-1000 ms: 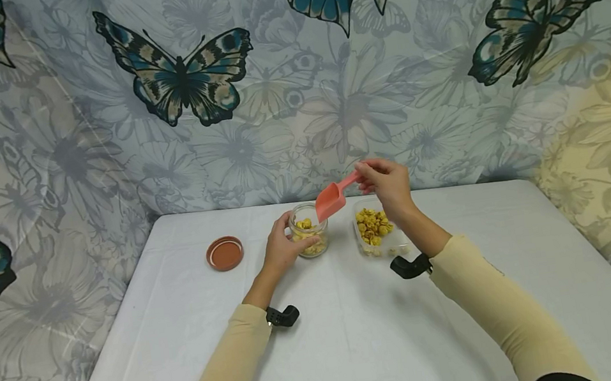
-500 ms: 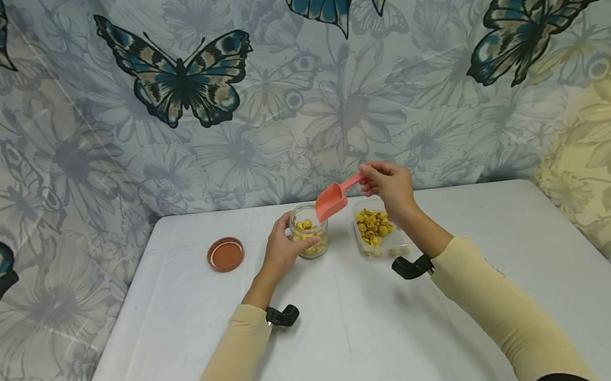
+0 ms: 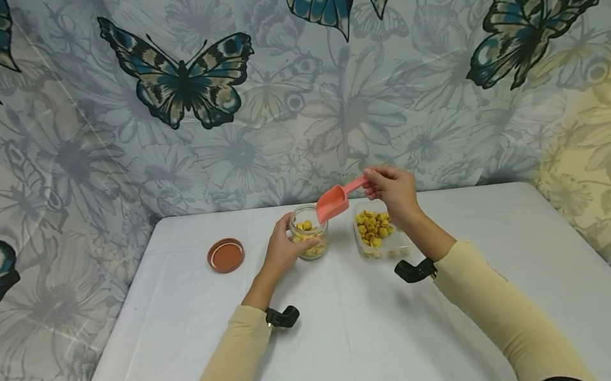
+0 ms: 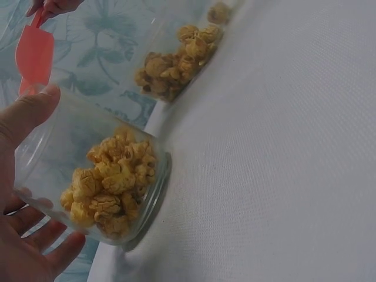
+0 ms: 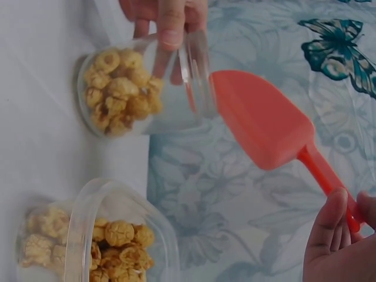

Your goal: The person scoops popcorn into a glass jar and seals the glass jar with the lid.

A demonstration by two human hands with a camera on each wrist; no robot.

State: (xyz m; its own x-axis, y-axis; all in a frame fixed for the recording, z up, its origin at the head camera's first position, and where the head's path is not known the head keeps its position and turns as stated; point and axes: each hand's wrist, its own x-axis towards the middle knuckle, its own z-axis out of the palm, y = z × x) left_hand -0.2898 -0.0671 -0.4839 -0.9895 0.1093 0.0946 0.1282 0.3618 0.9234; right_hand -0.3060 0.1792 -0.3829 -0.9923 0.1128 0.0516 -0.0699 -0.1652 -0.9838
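Butterflies and pale flowers cover the backdrop [image 3: 349, 82] behind my white worktop [image 3: 327, 355], where everything I'm using stands toward the far edge. My left hand [image 3: 279, 247] wraps round the open jar [image 3: 313, 231], upright by the middle of that edge; my right hand [image 3: 395, 193] pinches the handle of the pink scoop [image 3: 332, 203], its tip slanting down at the jar's mouth. If I turned the scoop too early or too far sideways, any load could miss the mouth and scatter on the cloth. A knock against the rim could rock the jar if my fingers slackened, and a low swing back might catch the clear tub [image 5: 82, 217] beside it, nearer the right edge.

Only the head view shows the brown lid [image 3: 225, 255], lying toward the far left corner. From my left wrist, the popcorn [image 4: 111, 182] plainly fills just the lower part of the jar. My right wrist's view shows the scoop's tip meeting the mouth closely, though whether it touches glass I can't tell.
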